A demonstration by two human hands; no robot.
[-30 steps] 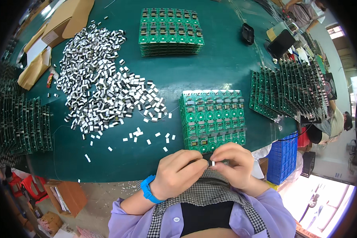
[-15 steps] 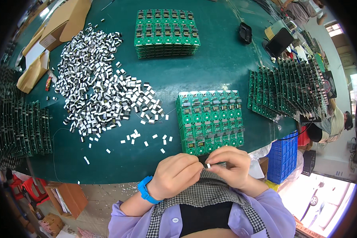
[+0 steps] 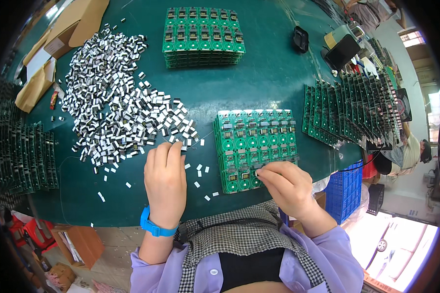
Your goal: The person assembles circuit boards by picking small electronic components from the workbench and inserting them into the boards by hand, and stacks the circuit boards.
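My left hand (image 3: pixel 165 183), with a blue band at the wrist, reaches over the near right edge of a heap of small white-and-black display modules (image 3: pixel 110 100). Its fingers stretch forward, slightly apart, with the tips down among loose modules; the thumb is mostly hidden. At the front row of a green circuit board panel (image 3: pixel 237 144), on top of a stack, my right hand (image 3: pixel 288 188) pinches a small display module (image 3: pixel 255 173) between thumb and fingertips. Left of it in that row, display modules sit in place on the panel.
Another stack of green panels (image 3: pixel 203 46) stands at the far side. More panels stand upright at the right (image 3: pixel 347 110) and at the left (image 3: pixel 22 158). An opened cardboard box (image 3: pixel 66 36) lies beyond the heap. A blue crate (image 3: pixel 345 188) stands beyond the table's right edge.
My hands were together at the panel's near edge around a module. The left has moved away left to the heap; the right has moved forward onto the panel with the module.
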